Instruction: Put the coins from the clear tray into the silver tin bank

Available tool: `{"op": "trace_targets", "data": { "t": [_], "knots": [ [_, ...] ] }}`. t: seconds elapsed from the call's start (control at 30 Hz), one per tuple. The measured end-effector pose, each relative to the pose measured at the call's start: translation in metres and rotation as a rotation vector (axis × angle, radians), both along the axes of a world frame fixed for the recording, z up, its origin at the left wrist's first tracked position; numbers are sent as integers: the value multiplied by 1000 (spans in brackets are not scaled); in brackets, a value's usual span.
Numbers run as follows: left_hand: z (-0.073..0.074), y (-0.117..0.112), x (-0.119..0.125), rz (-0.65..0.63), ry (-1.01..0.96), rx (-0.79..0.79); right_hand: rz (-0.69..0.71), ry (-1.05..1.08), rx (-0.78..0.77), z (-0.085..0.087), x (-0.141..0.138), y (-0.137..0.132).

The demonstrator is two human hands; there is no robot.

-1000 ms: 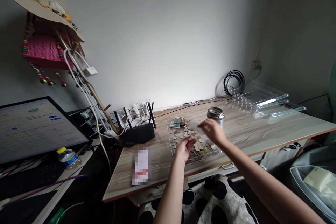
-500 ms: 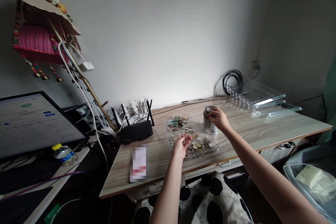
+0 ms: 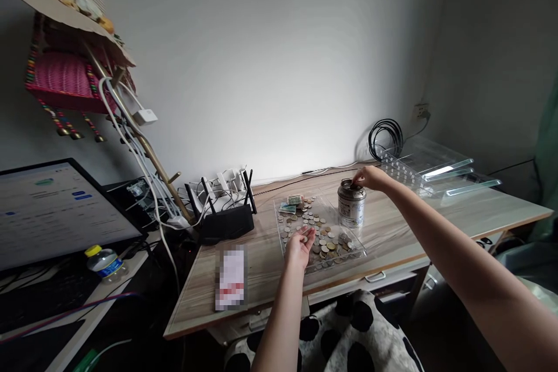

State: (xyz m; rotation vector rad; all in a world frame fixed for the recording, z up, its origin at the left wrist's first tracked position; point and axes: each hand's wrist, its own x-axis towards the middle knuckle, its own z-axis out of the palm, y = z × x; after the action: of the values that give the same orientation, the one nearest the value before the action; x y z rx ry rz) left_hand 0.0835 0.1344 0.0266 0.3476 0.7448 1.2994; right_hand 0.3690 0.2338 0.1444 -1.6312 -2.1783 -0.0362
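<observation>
**Reaching to the tin over a tray of coins**

Standing by the wooden desk, I see it run along the pale wall. A lit monitor sits off its left end, and a pink woven basket hangs above that. At the far right of the desk lies a stack of clear acrylic trays, with a black coil of cable against the wall just behind it. A black router with raised antennas sits towards the left back, in a tangle of white plugs. A blurred white and red packet lies flat near the front left edge.

In the middle of the desk lies a shallow clear tray. The metal tin stands upright at its far right corner, though I cannot tell whether it is in the tray or just beside it.

The right hand reaches in from the right, with its arm stretched across the desk. Its fingers are bunched together with the tips down on the tin's top. Whether a coin sits between them is too small to make out.

The left hand hovers over the near left part of the tray. It is palm up and loosely cupped, gripping nothing that I can see.

Loose coins are scattered across the tray floor, thickest towards the near right corner. A few folded banknotes lie at the far left corner.
</observation>
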Motion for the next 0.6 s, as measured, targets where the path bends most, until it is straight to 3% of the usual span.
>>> {"op": "trace_targets", "data": {
  "t": [0.1, 0.17, 0.27, 0.3, 0.47, 0.6],
  "knots": [
    [-2, 1, 0, 3, 4, -5, 14, -5, 75, 2, -7, -15],
    [-4, 2, 1, 13, 6, -18, -10, 93, 230, -1, -17, -33],
    [-5, 3, 2, 36, 15, -41, -128, 293, 435, -17, -51, -67],
    [-4, 3, 3, 33, 14, -42, -129, 323, 427, -27, -68, -78],
    [-2, 1, 4, -14, -40, -24, 288, 117, 99, -80, -151, -111],
    [0, 1, 3, -39, -59, -73, 348, -5, 40, -97, -176, -112]
  ]
}}
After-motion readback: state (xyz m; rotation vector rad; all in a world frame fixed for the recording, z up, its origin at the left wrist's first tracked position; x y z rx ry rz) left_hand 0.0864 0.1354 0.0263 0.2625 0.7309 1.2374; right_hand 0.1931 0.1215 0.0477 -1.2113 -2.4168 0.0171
